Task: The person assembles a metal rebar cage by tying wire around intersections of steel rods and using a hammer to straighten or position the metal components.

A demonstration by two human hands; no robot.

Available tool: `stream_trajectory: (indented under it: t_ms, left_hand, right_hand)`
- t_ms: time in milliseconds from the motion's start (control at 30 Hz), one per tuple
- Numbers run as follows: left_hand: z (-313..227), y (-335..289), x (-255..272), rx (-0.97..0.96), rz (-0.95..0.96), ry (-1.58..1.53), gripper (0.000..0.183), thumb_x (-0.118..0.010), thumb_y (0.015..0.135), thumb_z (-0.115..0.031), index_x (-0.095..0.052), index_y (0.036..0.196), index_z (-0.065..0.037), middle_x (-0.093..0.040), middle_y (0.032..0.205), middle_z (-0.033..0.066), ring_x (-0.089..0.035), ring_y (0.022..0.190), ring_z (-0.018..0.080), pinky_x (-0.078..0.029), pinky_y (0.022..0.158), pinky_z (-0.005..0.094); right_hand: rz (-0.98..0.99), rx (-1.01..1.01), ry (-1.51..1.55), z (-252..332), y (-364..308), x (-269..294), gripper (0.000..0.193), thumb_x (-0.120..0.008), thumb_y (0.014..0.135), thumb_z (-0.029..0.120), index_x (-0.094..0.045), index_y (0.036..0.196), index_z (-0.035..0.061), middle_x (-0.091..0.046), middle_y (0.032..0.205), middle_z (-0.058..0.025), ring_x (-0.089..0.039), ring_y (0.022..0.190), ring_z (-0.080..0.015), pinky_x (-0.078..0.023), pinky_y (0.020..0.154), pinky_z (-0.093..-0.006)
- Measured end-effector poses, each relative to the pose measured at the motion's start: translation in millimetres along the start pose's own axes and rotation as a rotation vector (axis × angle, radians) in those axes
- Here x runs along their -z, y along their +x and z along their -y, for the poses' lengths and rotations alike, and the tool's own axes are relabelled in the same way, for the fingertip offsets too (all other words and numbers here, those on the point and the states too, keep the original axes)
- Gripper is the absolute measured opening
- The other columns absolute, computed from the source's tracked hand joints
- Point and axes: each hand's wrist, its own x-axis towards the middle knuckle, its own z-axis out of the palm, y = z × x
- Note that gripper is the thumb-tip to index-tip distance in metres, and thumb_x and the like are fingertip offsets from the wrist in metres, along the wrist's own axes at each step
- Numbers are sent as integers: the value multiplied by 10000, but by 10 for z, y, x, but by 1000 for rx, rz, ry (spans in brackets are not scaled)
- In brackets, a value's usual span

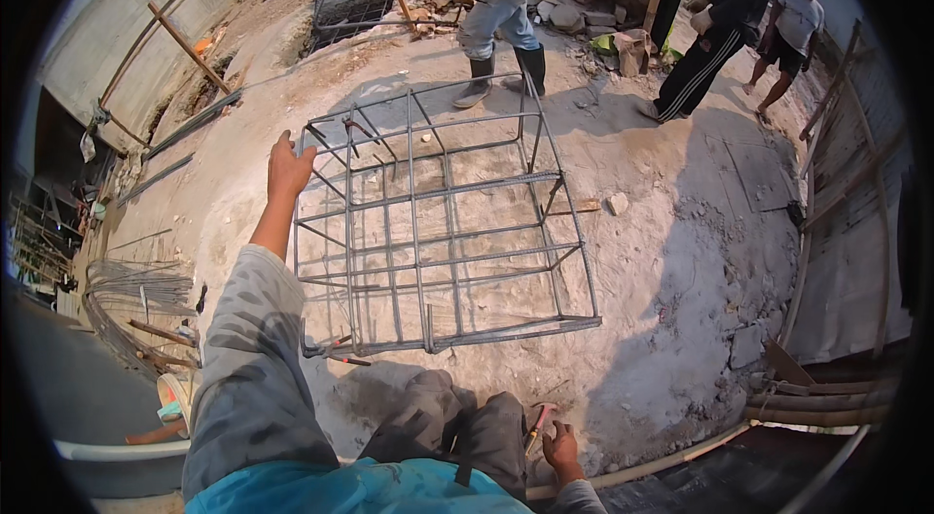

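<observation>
A box-shaped rebar cage (415,212) of crossed steel bars stands on the dusty ground in front of me. My left hand (289,167) reaches out and grips its far left corner. By the near left corner lie pincers with red handle ends (348,359), partly among the bars. Low on the right, my right hand (561,451) is beside my knee with its fingers apart. Just left of it is a hammer-like tool (537,422) with a reddish head and handle; the hand appears separate from it.
A person in rubber boots (496,23) stands at the cage's far side. Two more people (725,18) are at the far right. Rubble (574,13) lies behind, loose rods (141,285) at left, bamboo poles (817,407) at right. A wood piece (584,206) touches the cage's right side.
</observation>
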Motion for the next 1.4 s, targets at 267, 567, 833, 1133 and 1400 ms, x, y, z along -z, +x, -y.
stream_trajectory:
  t_ms: [267,567,833,1133,1400]
  left_hand:
    - [653,544,295,108,-137,-54,864,-754,768,-431,-466,1402,80,-584,1305,290,-591,1200,383,-473,1006,422]
    - [416,1858,431,33,-210,-195,1028,-736,722,-609,-441,1421,85,-528,1384,305,-521,1301,396,-414,1081,422]
    - [-220,2279,-195,-13,-64,-392,1168,-738,689,-667,-344,1473,104,-429,1480,310,-436,1390,376,-370,1124,398]
    - [-1516,1263,-786,-146,589,-1389,486,-574,983,-417,-680,890,48,-470,564,-14,-546,546,118,-532,562,296]
    - [-2182,-279,-297,-192,562,-1628,405,-557,1016,-320,-578,753,-13,-404,581,-10,-456,536,109,-488,592,318]
  right_hand:
    - [-137,-253,-103,-579,-698,316,487,-677,806,272,-649,1161,-60,-676,1043,-289,-640,1035,-429,-515,910,-469]
    - [-214,-171,118,714,-470,196,445,-675,863,269,-650,1199,-22,-661,1126,-229,-668,973,-333,-550,840,-406]
    - [-244,-289,131,781,-1127,238,489,-660,875,278,-618,1230,-56,-636,1177,-263,-645,1055,-383,-534,898,-433]
    - [-285,-323,126,1039,-1331,65,533,-632,927,370,-601,1260,-46,-624,1207,-258,-635,1093,-379,-503,948,-434]
    - [-471,102,508,3190,135,897,572,-663,929,182,-451,1428,-2,-551,1302,-198,-608,1105,-256,-518,895,-367]
